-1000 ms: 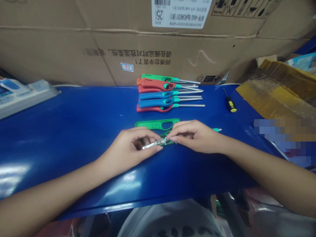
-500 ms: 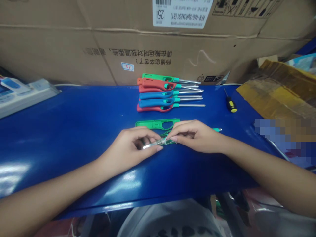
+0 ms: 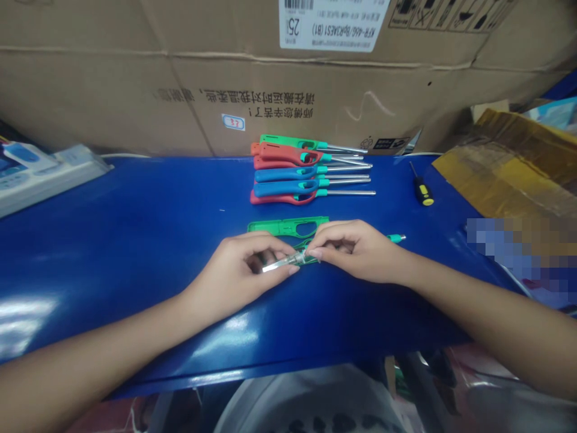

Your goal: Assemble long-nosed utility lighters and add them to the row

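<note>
My left hand [image 3: 246, 263] is closed around a clear, shiny tube that looks like a lighter's fuel tank [image 3: 278, 263], tilted up to the right. The fingertips of my right hand [image 3: 347, 248] pinch at the tank's right end; exactly what is between them is partly hidden. Beneath my fingers lies part of a green lighter shell [image 3: 303, 244], mostly covered by my hands. Just behind them, an open green shell half [image 3: 274, 228] with a trigger opening rests on the table. A turquoise tip with a metal end [image 3: 396, 239] pokes out beyond my right hand.
Several red, blue and green barbecue lighters [image 3: 286, 174] lie in a row on the blue table [image 3: 135, 240]. A black-and-yellow screwdriver [image 3: 422, 191] is at the right, near taped cardboard [image 3: 509, 162]. A white power strip [image 3: 49, 177] is at left; a large carton [image 3: 112, 90] stands behind.
Both hands stay almost where they were, with the clear tank still between them. My right fingertips have shifted very slightly at its right end. Nothing else has visibly moved.
</note>
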A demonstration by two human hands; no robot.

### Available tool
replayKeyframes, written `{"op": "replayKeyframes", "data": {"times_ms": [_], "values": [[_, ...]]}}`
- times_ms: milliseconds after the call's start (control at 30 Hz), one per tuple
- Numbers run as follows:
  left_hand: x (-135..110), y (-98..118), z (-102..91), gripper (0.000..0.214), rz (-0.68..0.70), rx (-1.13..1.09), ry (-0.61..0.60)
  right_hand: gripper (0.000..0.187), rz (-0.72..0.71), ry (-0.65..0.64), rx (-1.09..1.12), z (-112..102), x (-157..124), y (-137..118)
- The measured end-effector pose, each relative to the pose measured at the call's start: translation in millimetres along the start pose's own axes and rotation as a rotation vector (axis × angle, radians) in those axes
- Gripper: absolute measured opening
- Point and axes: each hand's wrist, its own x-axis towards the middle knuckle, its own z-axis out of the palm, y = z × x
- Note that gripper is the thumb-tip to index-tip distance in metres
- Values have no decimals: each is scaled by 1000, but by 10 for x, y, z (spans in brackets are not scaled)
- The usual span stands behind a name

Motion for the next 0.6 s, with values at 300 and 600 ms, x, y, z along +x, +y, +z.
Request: {"op": "replayKeyframes", "data": {"times_ms": [300,600], "values": [[3,11,32,15,7,-15,42,18,104,21,19,59,-25,-34],[-14,44,49,12,10,-14,48,15,135,10,22,77,-28,-84]]}}
